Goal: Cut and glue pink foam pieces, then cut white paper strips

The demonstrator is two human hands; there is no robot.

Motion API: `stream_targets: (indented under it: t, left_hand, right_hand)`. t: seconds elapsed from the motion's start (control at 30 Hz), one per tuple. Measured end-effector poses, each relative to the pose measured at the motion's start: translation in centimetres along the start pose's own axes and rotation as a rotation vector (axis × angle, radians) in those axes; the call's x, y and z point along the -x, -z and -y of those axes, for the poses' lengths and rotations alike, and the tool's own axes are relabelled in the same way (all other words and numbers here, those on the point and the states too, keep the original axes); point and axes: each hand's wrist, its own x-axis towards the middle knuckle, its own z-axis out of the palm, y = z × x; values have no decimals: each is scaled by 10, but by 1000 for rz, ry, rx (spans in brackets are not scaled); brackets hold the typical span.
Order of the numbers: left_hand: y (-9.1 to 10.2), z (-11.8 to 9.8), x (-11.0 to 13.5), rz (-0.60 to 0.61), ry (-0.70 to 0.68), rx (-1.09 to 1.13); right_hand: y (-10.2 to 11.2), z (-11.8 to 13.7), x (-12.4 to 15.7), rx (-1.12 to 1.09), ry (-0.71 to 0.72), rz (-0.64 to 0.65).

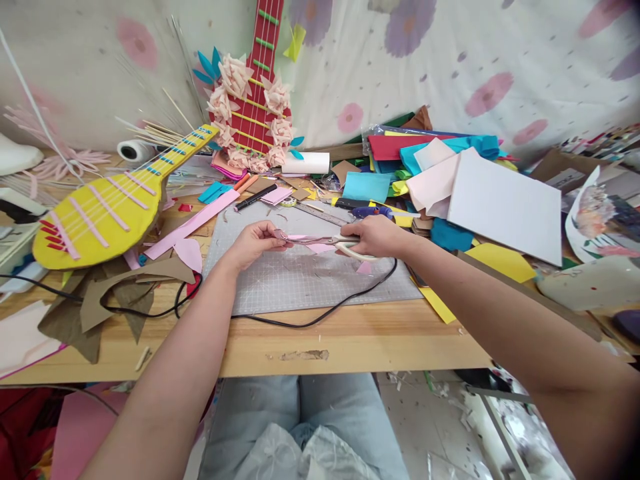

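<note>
My left hand [256,241] pinches a small piece of pink paper [305,241] above the grey cutting mat [300,277]. My right hand [376,235] grips a pair of scissors [345,245] with pale handles, its blades pointing left into the pink piece. A small pink scrap [364,269] lies on the mat just below the scissors. Both hands hover over the middle of the mat, close together.
A yellow cardboard guitar [107,207] lies at left, a red one with paper flowers [255,100] leans at the back. A black cable [320,317] crosses the wooden table's front edge [350,347]. Coloured sheets and a white board [505,203] pile at right. Brown card offcuts [120,293] lie left.
</note>
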Motion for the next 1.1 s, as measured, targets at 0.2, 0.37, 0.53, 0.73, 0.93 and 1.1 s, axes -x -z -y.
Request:
stream_targets:
  t: [0.2,0.37,0.53,0.73,0.93,1.1]
  left_hand:
    - [-1,0,0,9,-16,-2]
    - [-4,-2,1,10,-10,-4]
    - [-6,-3,2,10,5,5]
    - [-6,-4,2,-18,-5,33]
    - [-7,-5,3,-25,-4,63]
    - [-8,-5,3,-29,5,92]
  right_hand:
    - [6,-4,4,-45,-26,85]
    - [7,-6,3,-85,-36,126]
    - [7,-1,-4,-121,11,156]
    - [12,4,-9,-132,2,127]
    - [10,3,-9,-105,2,65]
    - [6,3,-7,-27,7,-13]
